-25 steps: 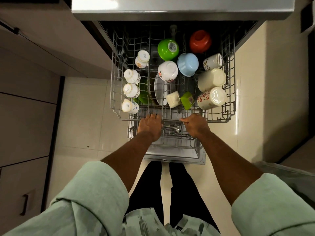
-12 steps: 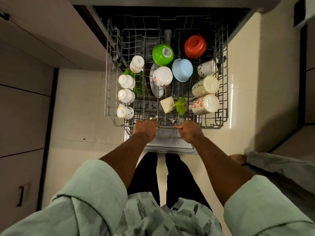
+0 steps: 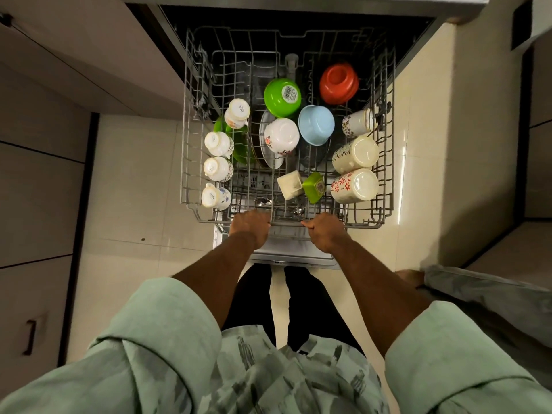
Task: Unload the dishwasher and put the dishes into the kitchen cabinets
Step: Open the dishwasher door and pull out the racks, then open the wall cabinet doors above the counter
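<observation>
The grey wire dishwasher rack point(image 3: 187, 186) stands pulled out over the open door. My left hand point(image 3: 249, 227) and my right hand point(image 3: 325, 231) both grip its front rail, fingers curled round the wire. Upside-down dishes fill the rack: a green bowl point(image 3: 282, 97), a red bowl point(image 3: 339, 83), a light blue bowl point(image 3: 316, 124) and a white flowered bowl point(image 3: 281, 135). Several small white cups point(image 3: 218, 168) line the left side. Three mugs point(image 3: 354, 186) lie along the right. A white square cup point(image 3: 290, 184) and a green square cup point(image 3: 313, 186) sit near the front.
Plates and a green dish point(image 3: 239, 144) stand on edge in the lower rack beneath. Cutlery point(image 3: 294, 211) lies just behind the front rail. Cabinet fronts point(image 3: 35, 189) run along the left with a handle point(image 3: 30, 336). Another person's sleeve and hand point(image 3: 412, 277) show at the right over the tiled floor.
The rack has slid out toward me with both hands on its front rail. More of the rack's back section now shows outside the dishwasher.
</observation>
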The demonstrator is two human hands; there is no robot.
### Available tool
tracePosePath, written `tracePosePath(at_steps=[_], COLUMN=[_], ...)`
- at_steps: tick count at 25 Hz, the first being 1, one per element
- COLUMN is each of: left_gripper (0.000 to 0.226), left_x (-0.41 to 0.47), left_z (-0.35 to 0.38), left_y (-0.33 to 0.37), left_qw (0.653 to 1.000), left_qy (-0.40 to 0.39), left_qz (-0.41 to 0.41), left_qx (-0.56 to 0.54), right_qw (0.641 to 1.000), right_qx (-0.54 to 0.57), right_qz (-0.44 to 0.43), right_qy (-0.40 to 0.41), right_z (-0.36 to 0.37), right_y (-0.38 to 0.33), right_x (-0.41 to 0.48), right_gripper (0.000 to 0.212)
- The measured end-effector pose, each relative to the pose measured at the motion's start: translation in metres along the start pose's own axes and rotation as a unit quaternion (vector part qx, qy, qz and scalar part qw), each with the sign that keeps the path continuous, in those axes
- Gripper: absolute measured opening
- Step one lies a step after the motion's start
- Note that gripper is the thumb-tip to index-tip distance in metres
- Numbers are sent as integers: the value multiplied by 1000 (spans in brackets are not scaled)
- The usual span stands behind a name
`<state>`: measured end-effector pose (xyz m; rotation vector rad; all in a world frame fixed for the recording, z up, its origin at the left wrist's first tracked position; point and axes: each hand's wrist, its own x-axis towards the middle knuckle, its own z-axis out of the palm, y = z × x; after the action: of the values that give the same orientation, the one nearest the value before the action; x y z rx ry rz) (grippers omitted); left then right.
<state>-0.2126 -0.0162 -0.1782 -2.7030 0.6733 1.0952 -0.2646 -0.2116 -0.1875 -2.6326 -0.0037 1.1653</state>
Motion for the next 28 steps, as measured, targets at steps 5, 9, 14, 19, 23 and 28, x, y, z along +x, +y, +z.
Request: tracePosePath(at_steps=[5, 9, 14, 19, 23, 28], left_gripper=[44, 50, 50, 51, 54, 55], left_x=[-9, -17, -36, -60, -87, -124], left_z=[1, 1, -30, -61, -91, -130], left_y=[-2, -8, -7, -14, -25, -61], left_qw=[999, 1000, 995, 990, 985, 967], left_qy=[6, 0, 39, 68, 113, 190], left_qz=[8, 13, -15, -40, -75, -126], left_qx=[31, -16, -95, -115, -104, -112], right_qw=[999, 998, 996, 992, 985, 963], right_qx=[25, 44, 64, 56, 23, 4], right_qz=[9, 29, -6, -23, -60, -132], right_qy=[-32, -30, 54, 111, 158, 233], right_z=[5, 6, -12, -43, -85, -135], right_y=[5, -3, -19, -36, -54, -95], right_x=[10, -5, -33, -55, -66, -69], right_gripper=[45, 56, 81, 85, 86, 85])
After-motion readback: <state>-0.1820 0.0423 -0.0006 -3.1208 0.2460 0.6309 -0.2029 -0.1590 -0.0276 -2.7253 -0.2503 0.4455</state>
